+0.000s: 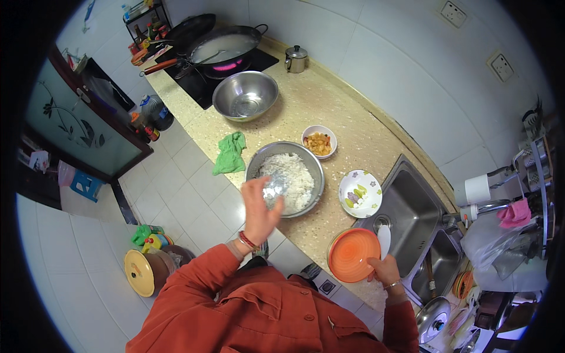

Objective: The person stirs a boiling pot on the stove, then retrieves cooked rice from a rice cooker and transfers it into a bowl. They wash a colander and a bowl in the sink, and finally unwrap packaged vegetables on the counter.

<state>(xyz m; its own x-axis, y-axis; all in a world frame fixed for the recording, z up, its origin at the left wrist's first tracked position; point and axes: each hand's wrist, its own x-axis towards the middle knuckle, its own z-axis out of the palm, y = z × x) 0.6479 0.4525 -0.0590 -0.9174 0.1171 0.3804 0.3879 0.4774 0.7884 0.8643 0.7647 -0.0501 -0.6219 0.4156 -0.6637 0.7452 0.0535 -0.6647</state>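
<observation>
My left hand (260, 209) is over the near side of a perforated metal colander (320, 187) of white rice (293, 176). A clear, shiny thing (276, 185) lies by its thumb and fingers; blur hides whether they grip it. My right hand (385, 269) holds a white rice paddle (384, 240), its blade pointing away from me, with the fingers at the rim of an orange plate (354, 255) on the counter's edge. A flowered white bowl (360, 194) stands between plate and colander. Beyond the colander's right side is a small bowl of diced food (318, 142).
A steel bowl (245, 95) stands before the hob, where a wok (227, 46) of cloudy liquid sits above a pink glow. A green cloth (230, 153) lies at the counter's left edge. The double sink (415, 212) is at the right, a lidded steel pot (295, 59) by the wall.
</observation>
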